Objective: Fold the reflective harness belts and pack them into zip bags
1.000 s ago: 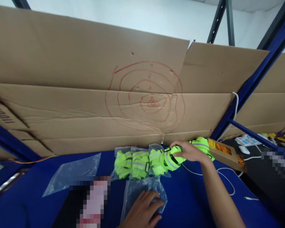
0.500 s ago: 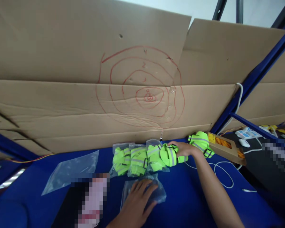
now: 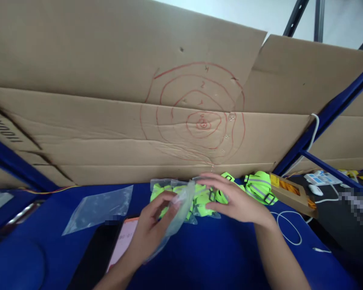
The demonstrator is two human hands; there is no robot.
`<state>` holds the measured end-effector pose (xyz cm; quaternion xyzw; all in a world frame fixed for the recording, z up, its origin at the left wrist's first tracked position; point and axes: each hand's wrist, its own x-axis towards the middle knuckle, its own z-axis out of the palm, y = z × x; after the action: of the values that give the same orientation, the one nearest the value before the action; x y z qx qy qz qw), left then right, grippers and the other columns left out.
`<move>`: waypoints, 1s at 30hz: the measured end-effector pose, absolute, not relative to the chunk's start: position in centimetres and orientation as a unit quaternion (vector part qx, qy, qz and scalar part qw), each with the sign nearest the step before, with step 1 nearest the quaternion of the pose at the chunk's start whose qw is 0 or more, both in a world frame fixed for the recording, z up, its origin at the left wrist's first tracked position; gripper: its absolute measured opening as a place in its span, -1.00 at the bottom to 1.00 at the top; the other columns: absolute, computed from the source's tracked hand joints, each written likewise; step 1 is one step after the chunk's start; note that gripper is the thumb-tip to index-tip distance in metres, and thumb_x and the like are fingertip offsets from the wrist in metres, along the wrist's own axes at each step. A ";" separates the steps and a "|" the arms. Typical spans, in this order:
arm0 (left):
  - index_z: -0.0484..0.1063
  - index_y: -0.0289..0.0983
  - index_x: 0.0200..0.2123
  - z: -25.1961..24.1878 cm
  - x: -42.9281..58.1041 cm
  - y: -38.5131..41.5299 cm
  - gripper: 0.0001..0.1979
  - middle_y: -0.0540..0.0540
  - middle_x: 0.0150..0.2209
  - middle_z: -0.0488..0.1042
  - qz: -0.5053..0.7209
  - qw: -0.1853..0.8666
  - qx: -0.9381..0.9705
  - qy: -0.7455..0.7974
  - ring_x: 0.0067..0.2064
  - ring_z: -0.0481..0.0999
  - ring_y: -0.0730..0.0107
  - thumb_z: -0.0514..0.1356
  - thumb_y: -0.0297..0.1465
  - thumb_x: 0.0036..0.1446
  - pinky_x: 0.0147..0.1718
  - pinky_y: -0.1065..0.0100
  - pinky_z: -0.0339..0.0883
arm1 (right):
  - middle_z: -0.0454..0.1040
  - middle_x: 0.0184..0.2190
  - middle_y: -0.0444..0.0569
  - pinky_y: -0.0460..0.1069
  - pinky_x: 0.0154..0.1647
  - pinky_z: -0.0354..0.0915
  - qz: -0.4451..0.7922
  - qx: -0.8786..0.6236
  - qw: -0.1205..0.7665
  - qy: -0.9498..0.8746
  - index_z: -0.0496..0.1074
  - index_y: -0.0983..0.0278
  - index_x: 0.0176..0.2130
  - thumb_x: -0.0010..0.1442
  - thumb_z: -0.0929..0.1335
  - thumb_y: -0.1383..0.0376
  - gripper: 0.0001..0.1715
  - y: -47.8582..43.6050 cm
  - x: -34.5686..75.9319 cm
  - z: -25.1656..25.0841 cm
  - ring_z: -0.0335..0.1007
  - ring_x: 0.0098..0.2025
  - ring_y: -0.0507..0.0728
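Note:
My left hand [image 3: 155,227] has its thumb and fingers closed on a clear plastic bag [image 3: 181,215], lifted off the blue table and tilted upright. My right hand [image 3: 236,199] is open, thumb and fingers apart, with fingertips close to the bag's upper edge; whether they touch it I cannot tell. Behind both hands, several neon-yellow reflective straps [image 3: 204,205] lie in a row, some in clear bags and partly hidden. Another bundle of neon-yellow reflective straps [image 3: 260,187] with black buckles lies to the right of my right hand.
A flat clear plastic bag [image 3: 104,207] lies at left on the blue table [image 3: 218,253]. A phone with a lit screen [image 3: 125,237] lies by my left forearm. At right are a cardboard box [image 3: 293,193], a white cable [image 3: 290,239] and a mouse [image 3: 315,190]. Cardboard stands behind.
My left hand has picked the clear bag up off the table. My right hand has left the neon-yellow straps and come left and nearer, beside the bag. The view has shifted a little.

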<state>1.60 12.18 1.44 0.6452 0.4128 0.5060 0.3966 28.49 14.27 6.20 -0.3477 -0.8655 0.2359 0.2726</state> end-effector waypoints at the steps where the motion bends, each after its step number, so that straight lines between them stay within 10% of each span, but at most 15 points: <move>1: 0.49 -0.25 -0.23 1.5 1.5 12.2 -0.74 -0.07 -0.28 0.52 0.484 0.425 0.651 0.403 -0.25 0.49 0.36 0.24 -0.16 0.31 -0.27 0.41 0.38 | 0.37 0.30 -0.04 0.14 0.28 0.35 0.248 -0.323 0.272 -0.872 0.29 -0.02 0.34 0.36 0.41 0.09 -0.37 13.8 27.0 6.5 0.37 0.27 0.22; 10: 0.39 -0.11 0.15 1.2 -0.6 15.3 -0.55 -0.14 0.00 0.55 0.300 0.491 0.746 0.335 -0.06 0.57 0.24 0.30 -0.15 0.25 -0.14 0.32 0.48 | 0.42 -0.37 -0.20 -0.14 -0.44 0.25 0.316 -0.408 0.422 -0.746 0.48 0.21 -0.12 0.23 0.50 0.15 -0.72 17.4 27.6 4.5 0.25 -0.46 -0.04; 16: 0.49 -0.20 -0.09 -0.3 -2.8 18.9 -0.62 -0.09 -0.25 0.62 0.370 0.224 0.732 0.526 -0.25 0.62 0.22 0.14 -0.05 0.27 -0.28 0.33 0.43 | 0.41 0.23 0.06 0.07 0.10 0.45 0.245 -0.505 0.368 -0.741 0.18 0.11 0.38 0.27 0.45 0.08 -0.20 20.3 33.4 3.0 0.48 0.10 0.15; 22: 0.31 -0.16 0.21 -0.2 -4.6 20.1 -0.45 -0.08 -0.20 0.65 0.298 0.084 0.709 0.633 -0.28 0.65 0.12 0.14 -0.06 0.23 -0.38 0.31 0.37 | 0.56 0.11 0.23 0.24 0.28 0.32 0.254 -0.653 0.256 -0.666 0.55 0.31 0.07 0.00 0.60 0.11 -0.31 23.9 38.2 -2.0 0.47 0.19 0.44; 30: 0.24 -0.30 0.30 -1.6 -2.3 19.8 -0.45 -0.35 0.14 0.47 0.317 -0.011 0.761 0.566 0.12 0.52 -0.16 0.05 -0.17 0.33 0.04 -0.03 0.43 | 0.56 0.11 0.13 0.21 0.31 0.30 0.336 -0.558 0.343 -0.677 0.54 0.29 0.06 0.04 0.56 0.04 -0.34 24.1 36.9 -0.6 0.47 0.19 0.33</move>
<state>-2.34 19.82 -1.60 0.7609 0.5661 0.3169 -0.0107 36.88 24.08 -0.58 -0.5576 -0.6773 0.3355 0.3430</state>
